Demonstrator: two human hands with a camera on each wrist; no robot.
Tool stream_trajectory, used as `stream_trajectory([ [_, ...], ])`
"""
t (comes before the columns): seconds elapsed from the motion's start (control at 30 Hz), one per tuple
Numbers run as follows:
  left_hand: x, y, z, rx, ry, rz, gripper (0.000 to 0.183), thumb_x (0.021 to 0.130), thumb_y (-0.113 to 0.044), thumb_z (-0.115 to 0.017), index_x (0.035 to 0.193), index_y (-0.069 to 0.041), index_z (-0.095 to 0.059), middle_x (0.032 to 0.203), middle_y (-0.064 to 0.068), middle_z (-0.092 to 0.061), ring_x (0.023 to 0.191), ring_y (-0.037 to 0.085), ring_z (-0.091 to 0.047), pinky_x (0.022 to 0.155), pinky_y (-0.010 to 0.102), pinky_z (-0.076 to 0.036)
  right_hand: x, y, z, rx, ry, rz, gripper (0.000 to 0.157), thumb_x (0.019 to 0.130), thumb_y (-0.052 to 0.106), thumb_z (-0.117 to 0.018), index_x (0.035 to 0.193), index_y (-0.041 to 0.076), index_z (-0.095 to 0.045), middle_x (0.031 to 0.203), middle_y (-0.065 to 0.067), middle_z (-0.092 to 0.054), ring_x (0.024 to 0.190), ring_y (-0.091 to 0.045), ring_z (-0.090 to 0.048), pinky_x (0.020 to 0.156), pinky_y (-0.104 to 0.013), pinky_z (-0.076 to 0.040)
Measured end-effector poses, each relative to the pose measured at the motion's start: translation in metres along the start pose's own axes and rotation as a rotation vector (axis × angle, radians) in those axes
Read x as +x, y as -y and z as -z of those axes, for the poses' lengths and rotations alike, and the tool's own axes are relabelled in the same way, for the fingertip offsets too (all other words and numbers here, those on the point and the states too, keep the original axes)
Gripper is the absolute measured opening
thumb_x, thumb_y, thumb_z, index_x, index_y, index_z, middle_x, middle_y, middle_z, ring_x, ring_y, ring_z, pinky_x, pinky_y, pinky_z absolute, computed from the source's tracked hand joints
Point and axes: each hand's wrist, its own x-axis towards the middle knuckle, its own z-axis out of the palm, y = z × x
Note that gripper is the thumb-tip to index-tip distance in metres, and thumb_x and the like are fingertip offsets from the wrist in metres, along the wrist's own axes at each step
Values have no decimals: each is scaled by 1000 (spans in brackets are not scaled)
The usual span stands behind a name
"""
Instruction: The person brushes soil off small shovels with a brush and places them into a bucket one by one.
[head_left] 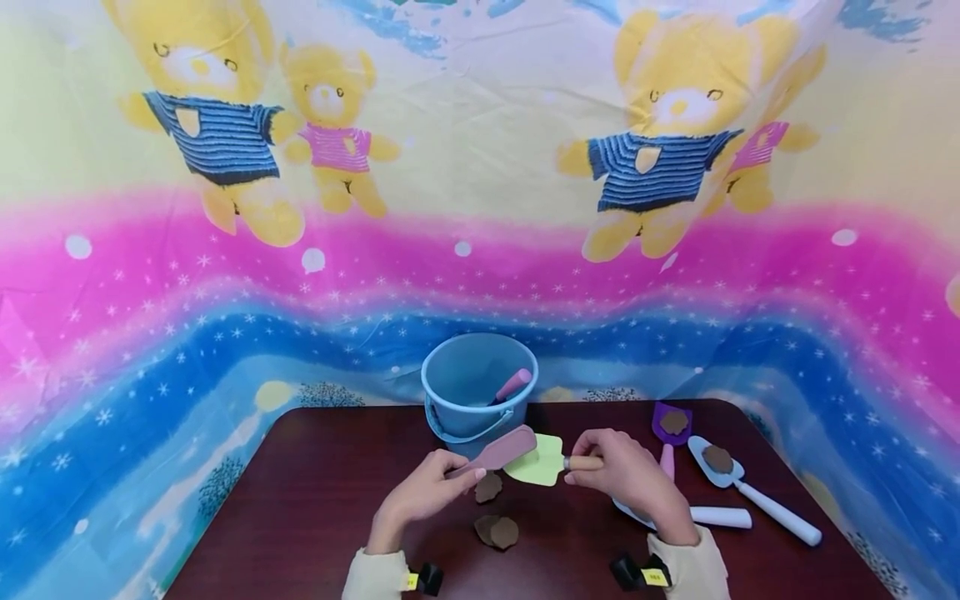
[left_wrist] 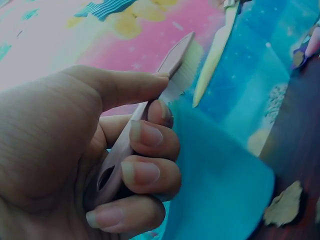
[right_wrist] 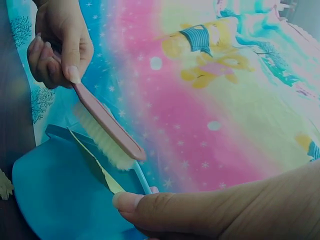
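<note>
My left hand grips a pink-handled brush with pale bristles, fingers curled round its handle. The wooden handle of a yellow-green toy shovel is pinched in my right hand. Brush head and shovel blade overlap in the head view; the right wrist view has the bristles facing the blade. Close behind them stands a light blue bucket, with a pink handle sticking up inside. Below the hands, brown flat pieces lie on the table.
At the right lie a purple shovel and a pale blue shovel, each bearing a brown piece. Another white-handled tool is partly hidden by my right hand. A bear-print cloth hangs behind the dark table.
</note>
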Motion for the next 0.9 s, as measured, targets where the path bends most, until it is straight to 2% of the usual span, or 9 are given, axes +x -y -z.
stream_trajectory([
  [0.17,6,-2,-12,-66,46,-21,46,104,-35,-59,77,3,-60,56,-4,-38,49,6,-36,52,22,-36,2,1,-3,-4,6,16,24,83,31,-85,92,16,-68,79,6,-65,70,-13,-60,63,-34,-47],
  [0.4,12,-3,-26,-199,112,-32,40,105,-32,-56,74,-6,-57,58,-3,-37,46,8,-34,49,21,-34,5,0,-6,30,29,40,22,85,28,-83,94,13,-69,79,5,-66,71,-14,-61,62,-30,-48],
  [0.53,14,-5,-32,-220,125,-27,37,105,-33,-57,79,-7,-61,56,-4,-38,45,8,-36,48,22,-34,6,0,-7,36,37,65,22,85,25,-83,95,10,-70,79,5,-66,69,-12,-59,61,-29,-47],
  [0.77,16,-6,-36,-261,131,-20,34,105,-32,-57,84,-6,-65,56,-2,-40,46,10,-36,48,22,-34,8,1,-8,23,44,80,15,86,22,-82,86,12,-72,60,5,-44,55,-8,-43,54,-24,-37],
  [0.9,16,-7,-36,-267,141,-17,35,105,-32,-56,83,-5,-63,56,-2,-39,46,10,-36,49,22,-34,8,1,-7,20,36,104,11,85,16,-82,86,11,-73,62,5,-46,57,-8,-44,55,-25,-38],
])
